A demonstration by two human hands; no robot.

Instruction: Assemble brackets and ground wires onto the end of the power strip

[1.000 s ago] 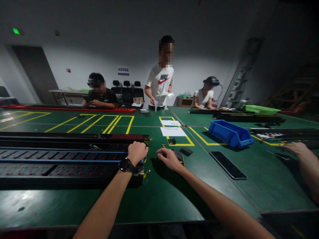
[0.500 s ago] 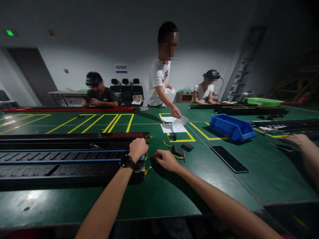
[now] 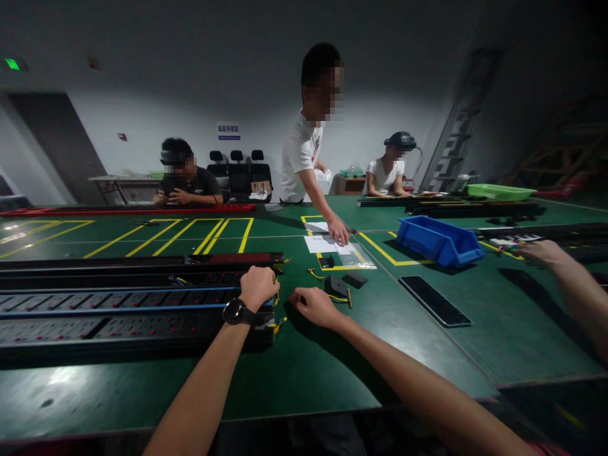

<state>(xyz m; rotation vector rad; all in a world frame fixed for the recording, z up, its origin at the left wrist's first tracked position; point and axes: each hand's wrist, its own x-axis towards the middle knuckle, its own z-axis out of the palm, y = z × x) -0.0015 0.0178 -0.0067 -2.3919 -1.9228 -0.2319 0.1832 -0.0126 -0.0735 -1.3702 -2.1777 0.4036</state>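
My left hand, wearing a black watch, is closed over the right end of a blue-edged power strip. Its fingertips are partly hidden. Just right of that end, my right hand is curled in a pinch above the green table; whatever is between its fingers is too small to make out. Short yellow-green wires stick out of the strip ends. Beyond my right hand lie two black block-shaped parts and a loose yellow-green wire.
A phone and a blue bin are to the right. A standing co-worker's hand touches white papers and a clear bag. Another person's hand reaches in from the right. Two more people sit across the table.
The standing co-worker's hand has lowered, and the clear bag now lies flat by the papers. The hand at right has moved left and up. My hands have hardly moved.
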